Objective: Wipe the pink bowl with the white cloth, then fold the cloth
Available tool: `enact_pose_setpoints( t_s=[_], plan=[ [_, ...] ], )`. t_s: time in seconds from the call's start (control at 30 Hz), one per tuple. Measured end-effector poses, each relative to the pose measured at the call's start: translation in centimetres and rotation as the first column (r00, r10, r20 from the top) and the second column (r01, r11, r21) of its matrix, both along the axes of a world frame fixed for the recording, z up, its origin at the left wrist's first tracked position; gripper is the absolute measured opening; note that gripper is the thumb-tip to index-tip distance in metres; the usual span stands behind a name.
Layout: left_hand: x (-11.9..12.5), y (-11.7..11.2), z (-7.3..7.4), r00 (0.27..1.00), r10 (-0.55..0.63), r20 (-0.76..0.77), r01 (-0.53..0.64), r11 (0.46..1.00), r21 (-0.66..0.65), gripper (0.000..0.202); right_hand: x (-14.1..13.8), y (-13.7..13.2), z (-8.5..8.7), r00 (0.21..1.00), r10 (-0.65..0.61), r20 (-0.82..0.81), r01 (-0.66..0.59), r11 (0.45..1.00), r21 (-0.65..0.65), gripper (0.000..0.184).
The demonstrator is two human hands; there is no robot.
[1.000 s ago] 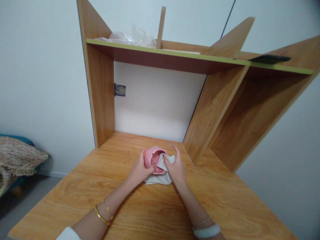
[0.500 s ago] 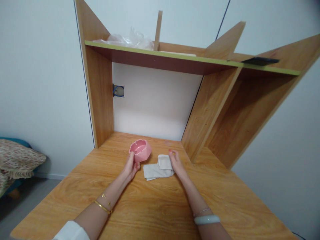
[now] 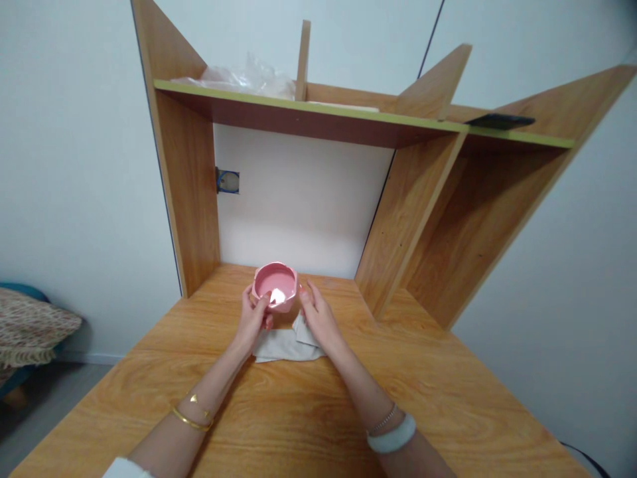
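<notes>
"Where's the faceted pink bowl [image 3: 275,281]?"

"Gripped in your left hand [image 3: 253,318], over the far part of the desk [image 3: 298,411]; your right hand [image 3: 319,317] pinches the grey cloth [image 3: 283,346]. Keep your left thumb firm on the near rim."

Left grip [image 3: 253,320] holds pink bowl [image 3: 275,282]; right grip [image 3: 319,320], grey cloth [image 3: 286,346].

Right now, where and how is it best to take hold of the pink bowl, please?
The pink bowl is probably best pinched by its right wall, from the right, thumb inside and fingers outside. Its open mouth tips toward the viewer, leaving the rim exposed there. The left hand holds the near left part; the right hand is close to the right side.
</notes>
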State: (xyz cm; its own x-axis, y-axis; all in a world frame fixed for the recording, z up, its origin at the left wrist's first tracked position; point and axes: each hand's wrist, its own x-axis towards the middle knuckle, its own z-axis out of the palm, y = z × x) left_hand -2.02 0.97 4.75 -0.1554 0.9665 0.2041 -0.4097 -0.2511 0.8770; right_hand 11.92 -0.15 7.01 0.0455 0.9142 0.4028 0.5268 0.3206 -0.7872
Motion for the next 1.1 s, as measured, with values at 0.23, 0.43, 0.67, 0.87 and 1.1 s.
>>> enact_pose_setpoints(
  t_s=[0.23,0.43,0.67,0.87,1.1],
  plan=[
    [2.0,-1.2,-1.2,0.980,-0.126,-0.157,0.120,0.992,-0.048,0.069,0.5,-0.8,0.8,1.000,-0.014,0.027,0.016,0.997,-0.077,0.039],
    [2.1,-1.0,-1.7,0.950,-0.192,-0.245,0.192,0.981,-0.023,0.066,6.7,1.0,0.1,0.981,-0.192,-0.031,0.178,0.949,-0.260,0.028],
    [1.4,-0.3,-2.1,0.924,-0.064,-0.377,0.070,0.998,0.002,0.035,13.9,1.4,-2.5,0.931,-0.366,-0.008,0.339,0.870,-0.359,0.024],
    [1.6,-0.3,-2.8,0.887,-0.040,-0.460,0.066,0.997,0.040,0.034,14.4,1.5,-3.7,0.898,-0.427,0.107,0.435,0.824,-0.364,0.026],
    [0.7,0.0,-2.3,0.858,0.067,-0.510,-0.011,0.994,0.111,0.043,12.9,0.4,-1.3,0.743,-0.557,0.371,0.629,0.771,-0.103,0.044]
  ],
)
